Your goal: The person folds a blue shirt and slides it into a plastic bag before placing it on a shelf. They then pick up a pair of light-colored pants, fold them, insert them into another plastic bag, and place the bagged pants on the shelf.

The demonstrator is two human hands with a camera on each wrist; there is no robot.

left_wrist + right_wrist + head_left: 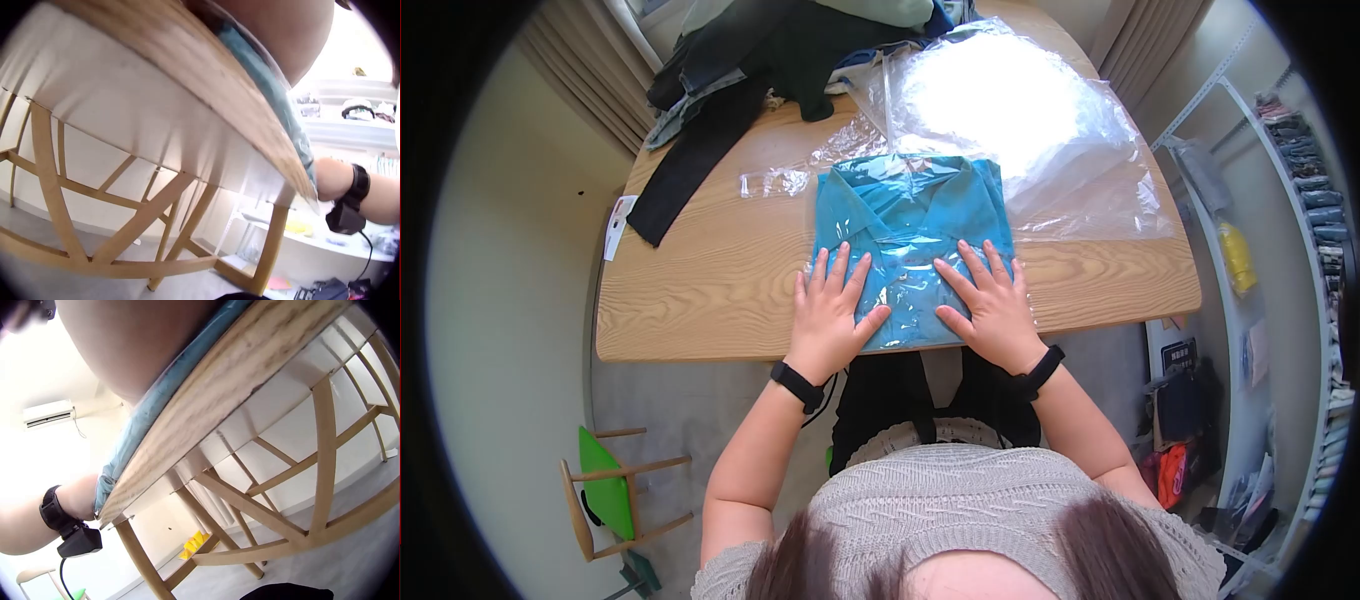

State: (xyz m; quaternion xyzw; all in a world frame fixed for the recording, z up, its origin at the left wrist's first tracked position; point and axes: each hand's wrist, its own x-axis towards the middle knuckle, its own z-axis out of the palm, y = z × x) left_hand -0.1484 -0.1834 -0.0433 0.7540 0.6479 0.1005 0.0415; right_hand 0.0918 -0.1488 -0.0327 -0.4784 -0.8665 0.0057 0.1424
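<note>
A folded blue collared shirt (915, 215) in a clear plastic sleeve lies at the table's front edge, its collar toward the far side. My left hand (830, 310) rests flat on its left part with fingers spread. On the right part, my right hand (992, 305) presses down in the same way, fingers straight. Both wrist views look mostly under the tabletop; there the bagged shirt (265, 78) shows as a thin blue layer along the wooden edge, beneath the hand.
Clear plastic bags (1090, 180) lie spread on the table's right rear, shining with glare. A heap of dark clothes (750, 60) covers the back left, one black sleeve (700, 160) reaching forward. A white tag (617, 228) sits at the left edge. Shelves (1270, 200) stand right; a green-seated chair (605, 480) stands left.
</note>
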